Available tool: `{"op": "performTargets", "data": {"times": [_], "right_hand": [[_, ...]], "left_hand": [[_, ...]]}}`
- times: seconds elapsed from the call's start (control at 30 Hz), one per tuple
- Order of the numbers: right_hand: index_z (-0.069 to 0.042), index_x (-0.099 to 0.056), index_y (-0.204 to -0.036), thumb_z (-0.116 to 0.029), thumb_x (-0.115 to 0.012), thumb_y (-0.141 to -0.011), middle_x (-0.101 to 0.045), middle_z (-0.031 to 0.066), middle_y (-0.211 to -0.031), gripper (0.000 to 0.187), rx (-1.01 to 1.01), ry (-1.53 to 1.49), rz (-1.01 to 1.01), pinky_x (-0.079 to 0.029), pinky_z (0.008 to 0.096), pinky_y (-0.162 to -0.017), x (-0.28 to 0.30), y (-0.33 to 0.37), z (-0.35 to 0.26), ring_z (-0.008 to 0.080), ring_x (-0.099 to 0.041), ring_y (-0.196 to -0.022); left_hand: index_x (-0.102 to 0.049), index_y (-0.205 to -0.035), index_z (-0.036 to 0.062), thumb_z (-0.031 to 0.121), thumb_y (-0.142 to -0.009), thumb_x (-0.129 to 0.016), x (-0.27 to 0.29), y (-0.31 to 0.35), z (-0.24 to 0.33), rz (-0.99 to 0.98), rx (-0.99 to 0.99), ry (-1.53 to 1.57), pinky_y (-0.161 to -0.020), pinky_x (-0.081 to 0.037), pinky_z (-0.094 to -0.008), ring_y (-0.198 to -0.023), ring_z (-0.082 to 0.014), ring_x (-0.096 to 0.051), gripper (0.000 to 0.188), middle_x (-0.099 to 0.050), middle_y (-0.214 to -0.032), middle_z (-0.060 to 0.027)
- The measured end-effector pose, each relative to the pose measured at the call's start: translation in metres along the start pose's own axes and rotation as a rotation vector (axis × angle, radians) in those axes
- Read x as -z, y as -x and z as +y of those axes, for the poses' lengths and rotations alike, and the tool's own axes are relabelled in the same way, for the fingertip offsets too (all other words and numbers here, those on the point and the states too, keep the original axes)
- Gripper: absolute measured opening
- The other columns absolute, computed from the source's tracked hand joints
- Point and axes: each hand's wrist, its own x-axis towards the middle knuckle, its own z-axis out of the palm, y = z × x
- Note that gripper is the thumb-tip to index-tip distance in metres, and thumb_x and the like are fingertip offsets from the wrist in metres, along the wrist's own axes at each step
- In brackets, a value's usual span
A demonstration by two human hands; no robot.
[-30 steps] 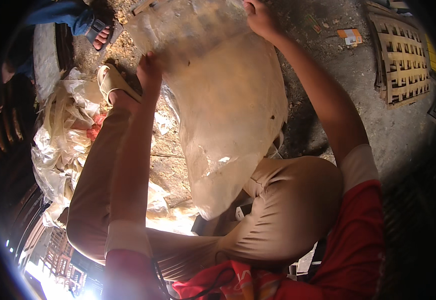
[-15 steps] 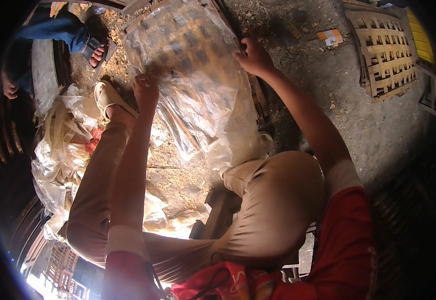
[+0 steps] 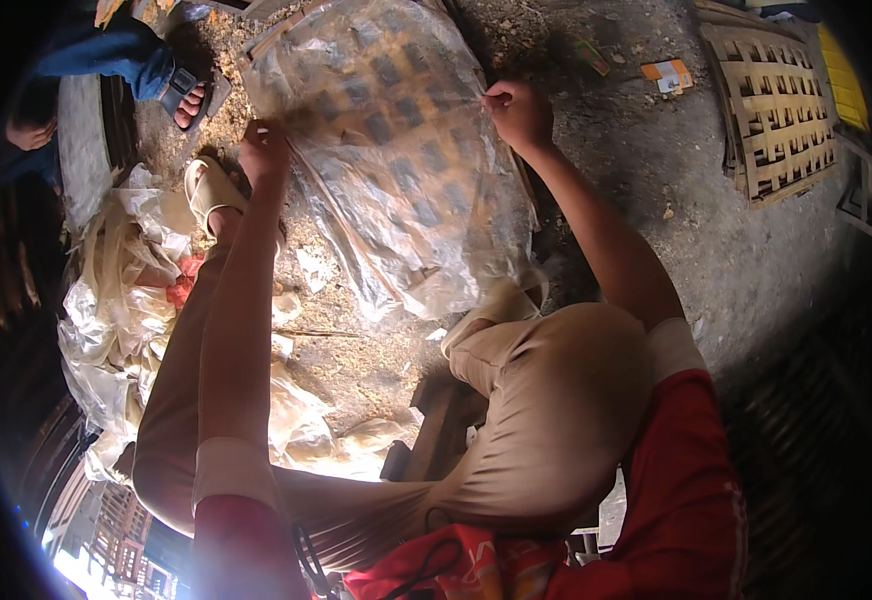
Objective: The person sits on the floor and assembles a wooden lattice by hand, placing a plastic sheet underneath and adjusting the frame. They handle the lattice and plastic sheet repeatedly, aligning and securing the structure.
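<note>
A crinkled clear plastic sheet (image 3: 406, 205) lies spread over a wooden lattice tray (image 3: 366, 68), whose slats and dark gaps show through it. My left hand (image 3: 264, 152) is closed, fingers bent in a pinch at the sheet's left edge. At the right edge, my right hand (image 3: 519, 115) pinches the plastic between thumb and fingers. The sheet's near end hangs loose and rumpled towards my sandalled right foot (image 3: 496, 312). What lies under the plastic, other than the lattice, is blurred.
Crumpled plastic sheeting (image 3: 121, 300) is heaped at the left, by my left sandal (image 3: 214, 195). Another person's sandalled foot (image 3: 186, 100) stands at the far left. Stacked lattice trays (image 3: 776, 110) lie on the concrete at the right, near an orange-white packet (image 3: 668, 76).
My hands have moved apart: the left shifted left and up, the right slightly right. The plastic is drawn wider and flatter, with its near end pulled up and away from my leg.
</note>
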Motion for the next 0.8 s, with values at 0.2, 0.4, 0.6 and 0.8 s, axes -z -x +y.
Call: {"op": "performTargets", "data": {"times": [0.2,0.4,0.6,0.8], "right_hand": [[-0.009,-0.065,-0.107,-0.026,-0.071,-0.086,-0.070,0.0129,-0.088,0.027,-0.021,0.068,0.197,-0.053,0.0400,-0.075,-0.005,0.002,-0.020,0.0278,-0.069,-0.083],[-0.004,-0.064,-0.103,-0.022,-0.059,-0.087,-0.068,0.0200,-0.090,0.025,-0.061,0.142,-0.134,-0.052,0.0463,-0.080,0.017,0.023,-0.016,0.0380,-0.067,-0.090],[-0.002,-0.057,-0.122,-0.030,-0.068,-0.088,-0.070,0.0176,-0.104,0.045,-0.114,0.114,-0.193,-0.053,0.0405,-0.089,0.065,0.044,-0.001,0.0331,-0.068,-0.098],[-0.001,-0.053,-0.111,-0.013,-0.065,-0.083,-0.058,0.0194,-0.104,0.033,-0.143,0.219,0.730,-0.047,0.0468,-0.085,0.193,0.063,0.065,0.0351,-0.059,-0.099]], "left_hand": [[-0.052,-0.123,0.0017,0.051,-0.085,-0.069,-0.004,0.004,0.002,-0.033,0.058,-0.067,-0.088,-0.048,-0.0473,-0.102,-0.0396,-0.062,0.065,-0.064,-0.110,-0.0243],[-0.046,-0.133,0.0039,0.036,-0.082,-0.075,0.000,0.074,-0.023,-0.037,-0.266,-0.278,-0.098,-0.040,-0.0539,-0.114,-0.0458,-0.048,0.067,-0.052,-0.123,-0.0235],[-0.049,-0.132,0.0055,0.024,-0.086,-0.070,0.105,0.097,0.079,-0.811,-0.468,-0.359,-0.102,-0.042,-0.0462,-0.119,-0.0396,-0.053,0.053,-0.056,-0.127,-0.0222],[-0.053,-0.126,0.0047,0.016,-0.087,-0.068,0.269,0.147,0.193,-1.076,-0.306,-0.363,-0.099,-0.046,-0.0409,-0.116,-0.0341,-0.059,0.044,-0.061,-0.120,-0.0188]]}}
